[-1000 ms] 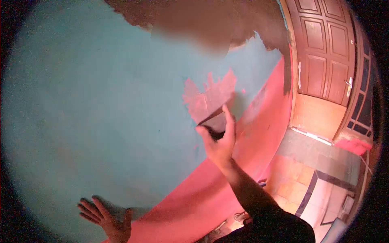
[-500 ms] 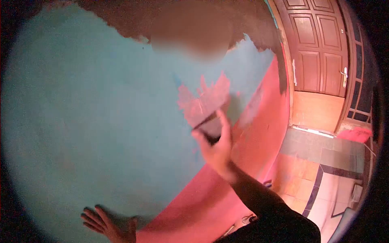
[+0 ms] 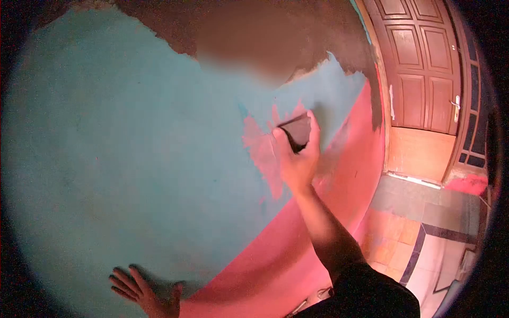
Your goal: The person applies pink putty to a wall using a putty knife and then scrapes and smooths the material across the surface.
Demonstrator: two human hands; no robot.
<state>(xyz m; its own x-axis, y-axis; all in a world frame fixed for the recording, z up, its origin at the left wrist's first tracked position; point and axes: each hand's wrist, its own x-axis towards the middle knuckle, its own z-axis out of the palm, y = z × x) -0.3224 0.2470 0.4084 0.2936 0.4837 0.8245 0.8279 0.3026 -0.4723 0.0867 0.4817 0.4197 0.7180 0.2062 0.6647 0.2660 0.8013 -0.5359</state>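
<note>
now the right hand (image 3: 299,168) grips a thin, dark grey, four-sided plate (image 3: 299,130) between thumb and fingers, just right of the frame's centre, over a jagged pink patch (image 3: 260,151) on the blue painted wall (image 3: 132,138). it sits higher than half a second ago, exposing the patch's lower tip. the empty left hand (image 3: 149,297) stays spread, lower left.

Smooth, matt turquoise wall paint (image 3: 148,132) beside a dull, rough-looking brown wall area (image 3: 164,21); the pink lower wall band (image 3: 265,265) has a soft sheen. The flat scraper (image 3: 298,130) looks smooth, its material unclear. Glossy panelled wooden door (image 3: 405,46), shiny metallic door handle (image 3: 456,107), matt black cloth sleeve (image 3: 371,294).
</note>
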